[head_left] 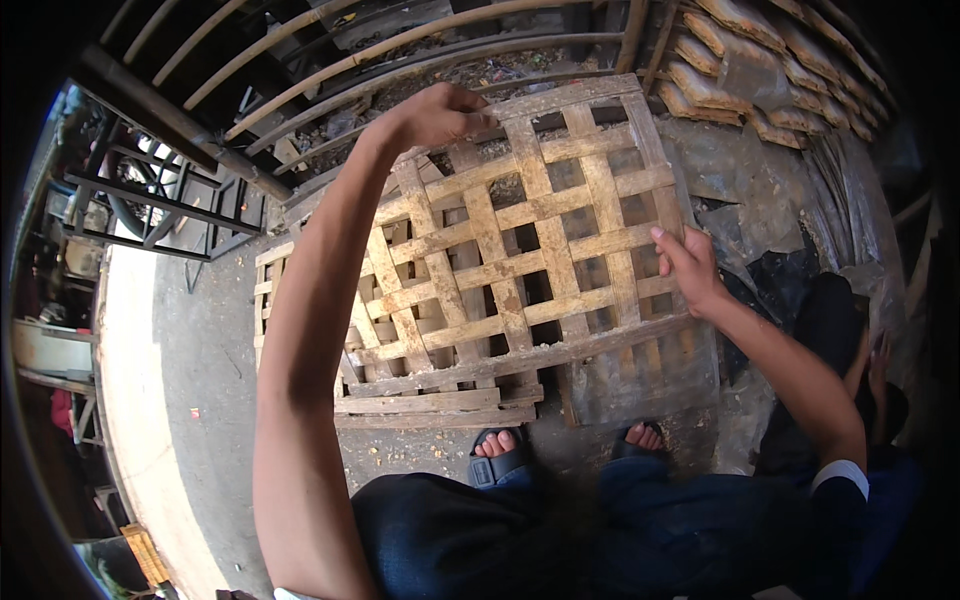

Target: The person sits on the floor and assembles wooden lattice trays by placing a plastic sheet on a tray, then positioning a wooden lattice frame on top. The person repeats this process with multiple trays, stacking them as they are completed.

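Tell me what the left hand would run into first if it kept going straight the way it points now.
The left hand already grips the top edge of the woven lattice panel, pointing away from the person. Straight on, it would likely meet the bamboo poles lying just past that edge, though the depth between them is unclear.

- Left hand (pixel 440 112): fingertips curl over far edge of wooden lattice panel (pixel 520 250), out of sight.
- Right hand (pixel 688 268): palm hidden against the panel's edge.
- Stacked panels (pixel 300 290) beneath left forearm: mostly covered.
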The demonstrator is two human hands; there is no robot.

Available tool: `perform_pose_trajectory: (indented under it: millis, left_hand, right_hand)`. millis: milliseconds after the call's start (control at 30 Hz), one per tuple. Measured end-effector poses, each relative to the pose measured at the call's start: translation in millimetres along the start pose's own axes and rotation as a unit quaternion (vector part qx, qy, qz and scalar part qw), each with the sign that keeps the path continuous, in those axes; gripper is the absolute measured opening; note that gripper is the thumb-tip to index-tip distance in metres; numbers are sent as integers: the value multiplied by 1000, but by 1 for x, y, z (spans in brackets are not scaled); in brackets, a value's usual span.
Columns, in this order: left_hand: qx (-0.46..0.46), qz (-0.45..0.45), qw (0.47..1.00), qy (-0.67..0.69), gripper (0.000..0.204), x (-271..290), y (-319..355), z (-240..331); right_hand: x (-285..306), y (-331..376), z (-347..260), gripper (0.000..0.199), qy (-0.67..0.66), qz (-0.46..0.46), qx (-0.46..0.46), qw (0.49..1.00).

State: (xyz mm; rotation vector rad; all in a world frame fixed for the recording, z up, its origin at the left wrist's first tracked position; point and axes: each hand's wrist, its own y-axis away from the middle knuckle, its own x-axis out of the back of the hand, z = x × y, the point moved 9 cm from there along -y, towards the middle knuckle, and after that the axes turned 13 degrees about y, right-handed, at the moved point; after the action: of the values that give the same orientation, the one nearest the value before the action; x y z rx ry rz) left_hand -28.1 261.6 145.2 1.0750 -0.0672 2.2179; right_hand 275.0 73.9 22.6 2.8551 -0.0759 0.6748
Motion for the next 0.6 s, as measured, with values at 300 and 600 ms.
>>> perform_pose_trajectory:
  millis: [300,600]
  left_hand:
    - [-16,-13,999,47,32,12,7,17]
    - [13,9,999,-43,37,2,-5,6]
  right_hand:
    - [2,-4,-12,29,-40,-5,38,998]
    - [1,-2,-7,29,-16,-12,19,1000]
